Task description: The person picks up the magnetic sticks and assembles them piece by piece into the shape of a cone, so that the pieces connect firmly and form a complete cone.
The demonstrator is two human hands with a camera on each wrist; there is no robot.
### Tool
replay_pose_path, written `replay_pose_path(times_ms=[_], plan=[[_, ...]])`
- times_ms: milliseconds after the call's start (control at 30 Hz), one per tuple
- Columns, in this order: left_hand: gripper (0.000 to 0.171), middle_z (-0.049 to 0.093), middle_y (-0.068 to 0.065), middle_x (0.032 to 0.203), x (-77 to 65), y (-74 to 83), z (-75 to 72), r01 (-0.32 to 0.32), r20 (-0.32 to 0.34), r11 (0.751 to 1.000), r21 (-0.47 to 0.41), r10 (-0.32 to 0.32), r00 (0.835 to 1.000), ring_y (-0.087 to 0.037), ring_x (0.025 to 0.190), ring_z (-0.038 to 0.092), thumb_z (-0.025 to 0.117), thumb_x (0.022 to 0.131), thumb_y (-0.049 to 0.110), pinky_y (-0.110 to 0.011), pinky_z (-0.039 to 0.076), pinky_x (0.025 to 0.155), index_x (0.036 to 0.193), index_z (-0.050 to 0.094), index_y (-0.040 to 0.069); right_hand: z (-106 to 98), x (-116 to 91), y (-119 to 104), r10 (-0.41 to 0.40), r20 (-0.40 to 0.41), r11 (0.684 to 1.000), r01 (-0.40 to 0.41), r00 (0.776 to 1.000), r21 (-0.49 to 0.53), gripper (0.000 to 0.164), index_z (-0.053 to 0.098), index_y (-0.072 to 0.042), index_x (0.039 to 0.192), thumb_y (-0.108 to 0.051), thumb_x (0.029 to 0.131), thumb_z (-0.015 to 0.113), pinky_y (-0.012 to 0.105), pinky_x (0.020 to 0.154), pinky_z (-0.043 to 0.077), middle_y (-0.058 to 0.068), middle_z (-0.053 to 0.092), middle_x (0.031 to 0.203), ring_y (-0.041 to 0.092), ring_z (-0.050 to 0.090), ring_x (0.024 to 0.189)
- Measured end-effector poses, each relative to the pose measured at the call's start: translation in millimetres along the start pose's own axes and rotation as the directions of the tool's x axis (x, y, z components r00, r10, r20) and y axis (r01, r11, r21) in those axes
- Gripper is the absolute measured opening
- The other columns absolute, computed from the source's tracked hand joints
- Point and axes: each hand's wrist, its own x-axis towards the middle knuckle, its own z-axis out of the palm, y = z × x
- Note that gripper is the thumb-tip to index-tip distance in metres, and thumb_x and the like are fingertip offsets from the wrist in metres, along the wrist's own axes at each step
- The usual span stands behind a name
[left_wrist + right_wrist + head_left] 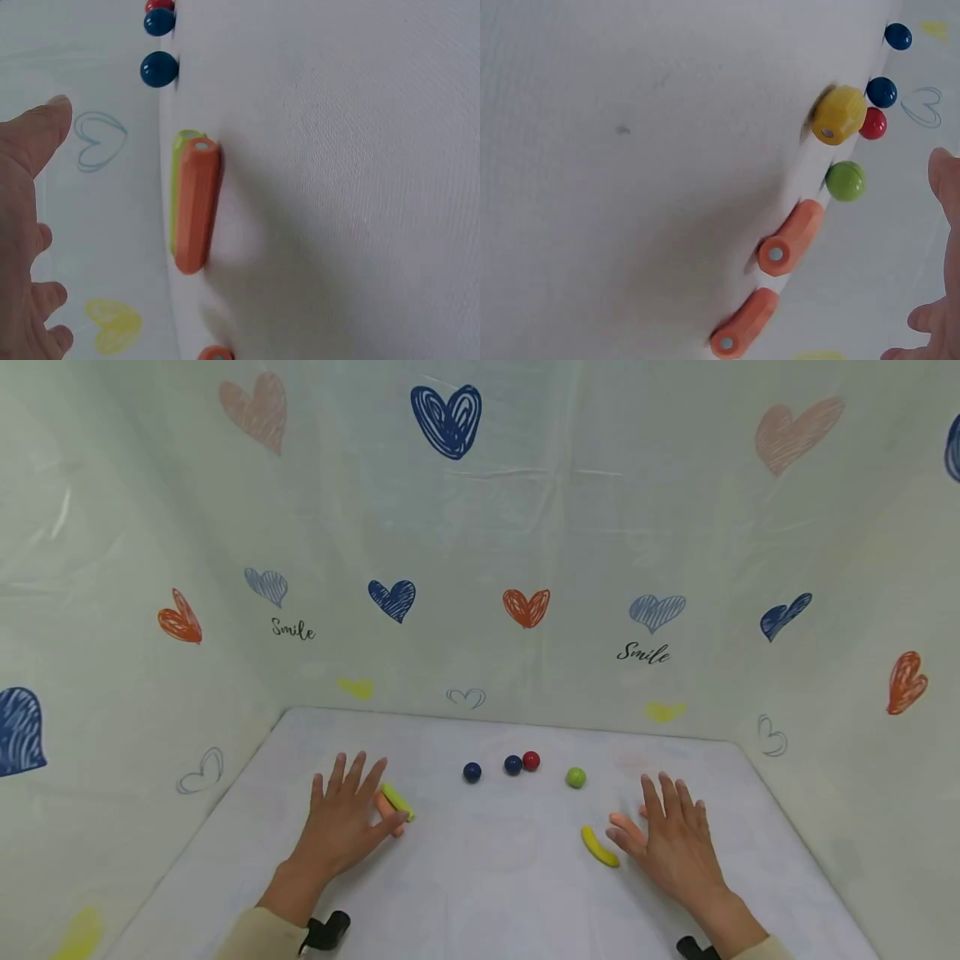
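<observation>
My left hand (343,827) hovers above the table with fingers spread, holding nothing. Near its thumb lie a straight yellow-green rod (397,802) and an orange rod (384,810), side by side; the left wrist view shows a silvery spot on the orange rod's end. The tip of another orange piece (216,353) shows at that view's lower edge. On the other side my right hand (678,852) is also spread and empty. A curved yellow rod (598,847) lies left of it. Two curved orange rods (791,240) (746,324) are partly hidden by that hand in the head view.
Farther back on the white table (502,893) sit two dark blue balls (472,772) (513,765), a red ball (531,761) beside one of them, and a green ball (576,777). A pale curtain (480,535) printed with hearts surrounds the table's back and sides.
</observation>
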Motion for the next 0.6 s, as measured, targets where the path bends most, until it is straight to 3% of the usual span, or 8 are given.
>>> replay_pose_path(times_ms=[167, 267, 333, 400, 500, 600], plan=[[0.088, 0.048, -0.027, 0.153, 9.8, 13.5, 9.0, -0.046, -0.095, 0.998, -0.039, 0.042, 0.995, -0.050, 0.142, 0.043, 0.077, 0.091, 0.054, -0.067, 0.035, 0.115, 0.157, 0.045, 0.006, 5, -1, 1, -0.072, -0.182, 0.996, 0.082, 0.981, 0.046, 0.089, 0.051, 0.005, 0.145, -0.039, 0.079, 0.092, 0.069, 0.101, 0.043, 0.033, 0.052, 0.142, 0.057, 0.051, 0.126], [0.082, 0.057, -0.024, 0.140, 19.2, 27.0, 13.9, -0.075, -0.157, 0.996, -0.053, 0.065, 0.985, -0.048, 0.128, 0.052, 0.083, 0.088, 0.047, -0.064, 0.042, 0.107, 0.151, 0.052, 0.004, 7, -2, -4, -0.043, -0.208, 0.987, 0.075, 0.977, 0.146, 0.072, 0.060, 0.004, 0.134, -0.025, 0.078, 0.094, 0.064, 0.093, 0.049, 0.028, 0.061, 0.130, 0.051, 0.057, 0.115], [0.078, 0.059, -0.022, 0.135, 28.1, 38.4, 18.1, -0.080, -0.164, 0.996, -0.050, 0.070, 0.984, -0.046, 0.125, 0.053, 0.085, 0.087, 0.043, -0.062, 0.045, 0.104, 0.148, 0.055, 0.005, 9, -4, -10, -0.007, -0.166, 0.977, 0.042, 0.986, 0.208, 0.062, 0.063, 0.001, 0.131, -0.021, 0.081, 0.092, 0.063, 0.093, 0.051, 0.024, 0.063, 0.128, 0.048, 0.058, 0.117], [0.076, 0.059, -0.020, 0.134, 37.8, 50.9, 23.2, -0.068, -0.132, 0.996, -0.063, 0.060, 0.989, -0.044, 0.125, 0.052, 0.087, 0.087, 0.041, -0.059, 0.047, 0.104, 0.147, 0.056, 0.006, 11, -8, -17, 0.024, -0.092, 0.966, 0.000, 0.995, 0.257, 0.056, 0.064, -0.002, 0.132, -0.017, 0.084, 0.090, 0.062, 0.096, 0.051, 0.020, 0.063, 0.129, 0.044, 0.057, 0.122], [0.074, 0.058, -0.019, 0.138, 52.4, 68.0, 34.0, -0.025, -0.038, 0.987, -0.161, 0.019, 0.999, -0.041, 0.129, 0.049, 0.088, 0.087, 0.037, -0.054, 0.046, 0.109, 0.148, 0.056, 0.008, 15, -14, -28, 0.044, 0.029, 0.955, -0.050, 0.999, 0.291, 0.054, 0.065, -0.005, 0.133, -0.016, 0.086, 0.088, 0.056, 0.098, 0.053, 0.012, 0.064, 0.131, 0.035, 0.060, 0.122], [0.071, 0.057, -0.019, 0.142, 65.1, 80.0, 47.1, 0.050, 0.041, 0.959, -0.279, -0.040, 0.998, -0.039, 0.130, 0.049, 0.088, 0.088, 0.033, -0.052, 0.047, 0.111, 0.148, 0.058, 0.009, 21, -17, -35, 0.061, 0.143, 0.946, -0.103, 0.988, 0.309, 0.052, 0.066, -0.007, 0.134, -0.017, 0.087, 0.087, 0.048, 0.098, 0.053, 0.005, 0.065, 0.129, 0.025, 0.060, 0.119]])
